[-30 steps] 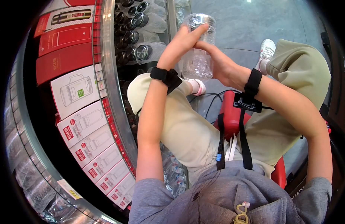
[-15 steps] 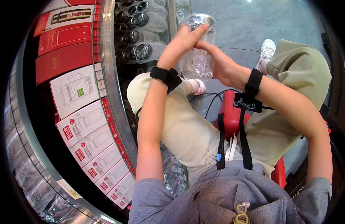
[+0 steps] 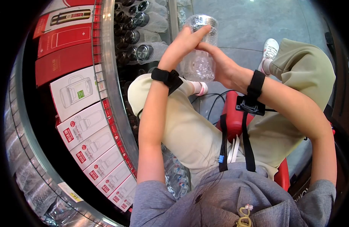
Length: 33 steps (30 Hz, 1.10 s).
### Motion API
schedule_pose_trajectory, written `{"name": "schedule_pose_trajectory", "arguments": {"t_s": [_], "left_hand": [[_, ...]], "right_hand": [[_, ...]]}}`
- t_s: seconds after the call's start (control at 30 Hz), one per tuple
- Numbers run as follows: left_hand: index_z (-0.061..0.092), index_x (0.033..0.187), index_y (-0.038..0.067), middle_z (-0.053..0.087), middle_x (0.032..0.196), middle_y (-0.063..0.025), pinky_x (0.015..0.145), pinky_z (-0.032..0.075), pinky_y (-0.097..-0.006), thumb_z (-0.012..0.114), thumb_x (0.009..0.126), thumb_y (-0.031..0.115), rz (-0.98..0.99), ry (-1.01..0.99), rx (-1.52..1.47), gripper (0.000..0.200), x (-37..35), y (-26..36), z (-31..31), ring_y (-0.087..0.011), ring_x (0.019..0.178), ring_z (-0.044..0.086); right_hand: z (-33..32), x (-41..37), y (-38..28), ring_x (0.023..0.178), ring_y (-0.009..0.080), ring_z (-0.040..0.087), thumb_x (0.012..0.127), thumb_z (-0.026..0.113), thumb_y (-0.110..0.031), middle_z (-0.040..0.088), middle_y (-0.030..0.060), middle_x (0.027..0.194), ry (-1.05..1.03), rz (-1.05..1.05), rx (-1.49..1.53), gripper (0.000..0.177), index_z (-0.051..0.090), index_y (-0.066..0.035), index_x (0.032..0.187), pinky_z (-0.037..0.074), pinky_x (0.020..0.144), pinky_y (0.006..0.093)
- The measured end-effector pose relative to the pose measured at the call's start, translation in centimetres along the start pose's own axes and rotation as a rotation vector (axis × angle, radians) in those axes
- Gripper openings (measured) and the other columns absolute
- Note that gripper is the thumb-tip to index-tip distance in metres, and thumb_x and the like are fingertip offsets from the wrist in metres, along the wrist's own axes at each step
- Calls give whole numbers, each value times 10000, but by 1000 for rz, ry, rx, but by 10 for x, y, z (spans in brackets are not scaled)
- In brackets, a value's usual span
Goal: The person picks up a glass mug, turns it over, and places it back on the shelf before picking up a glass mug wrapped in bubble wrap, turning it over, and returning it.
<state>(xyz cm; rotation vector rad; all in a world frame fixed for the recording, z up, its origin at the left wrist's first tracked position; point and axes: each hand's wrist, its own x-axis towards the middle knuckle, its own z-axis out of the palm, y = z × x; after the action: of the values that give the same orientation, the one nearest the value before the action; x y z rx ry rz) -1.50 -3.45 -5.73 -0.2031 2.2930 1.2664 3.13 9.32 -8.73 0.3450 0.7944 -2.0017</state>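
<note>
A clear bottle in bubble wrap (image 3: 201,66), with a shiny metallic lid at its far end, is between my two hands at the top centre. My left hand (image 3: 184,42) wraps round its left side near the lid, thumb across the top. Lower on the right side, my right hand (image 3: 220,62) grips the wrapped body, its fingertips meeting my left hand. Part of the fingers on both hands is hidden behind the bottle. Black straps circle both of my wrists.
Left of me, a wire-edged shelf (image 3: 110,75) bears white and red boxes (image 3: 71,90). Beside it stand several wrapped bottles with dark lids (image 3: 144,52). A red seat (image 3: 233,117) and black cables (image 3: 208,99) are between my legs, above the grey tiled floor (image 3: 242,22).
</note>
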Motion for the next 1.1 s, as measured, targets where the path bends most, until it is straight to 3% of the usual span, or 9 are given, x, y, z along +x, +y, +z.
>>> {"name": "schedule_pose_trajectory", "arguments": {"t_s": [0.17, 0.4, 0.5, 0.6, 1.1], "left_hand": [[524, 1108, 18, 540, 948, -60, 810, 375, -277, 586, 748, 522, -92, 17, 73, 623, -9, 14, 2, -150, 887, 476], [537, 1049, -5, 534, 907, -51, 780, 381, -262, 589, 748, 525, -68, -46, 83, 612, -12, 18, -1, -133, 857, 470], [534, 1062, 3, 536, 912, -51, 786, 381, -265, 588, 751, 522, -66, -27, 65, 607, -10, 16, -1, -135, 864, 472], [528, 1091, 14, 543, 936, -54, 801, 380, -267, 587, 757, 513, -46, -15, 36, 603, -10, 14, -1, -139, 887, 476], [521, 1131, 24, 559, 975, -62, 815, 388, -282, 576, 774, 497, -1, -30, 53, 595, -3, 7, -5, -147, 915, 495]], "right_hand": [[-3, 1, 4, 1090, 238, 485, 748, 560, -477, 500, 116, 1184, 4, 23, 0, 664, 415, -69, 1251, 383, 888, 421], [-3, 3, 6, 1045, 227, 518, 768, 551, -456, 523, 108, 1152, 10, 30, 14, 616, 433, -61, 1225, 412, 867, 389], [7, -13, -5, 1000, 148, 540, 832, 497, -444, 565, 9, 1092, -53, 42, 42, 461, 502, -111, 1151, 412, 877, 336], [8, -11, -5, 980, 200, 556, 823, 521, -375, 549, 98, 1104, -42, 4, 69, 492, 454, -49, 1185, 462, 841, 355], [14, -19, -11, 1012, 194, 544, 831, 525, -387, 541, 88, 1129, -68, -18, 53, 503, 442, -73, 1215, 454, 860, 361]]}}
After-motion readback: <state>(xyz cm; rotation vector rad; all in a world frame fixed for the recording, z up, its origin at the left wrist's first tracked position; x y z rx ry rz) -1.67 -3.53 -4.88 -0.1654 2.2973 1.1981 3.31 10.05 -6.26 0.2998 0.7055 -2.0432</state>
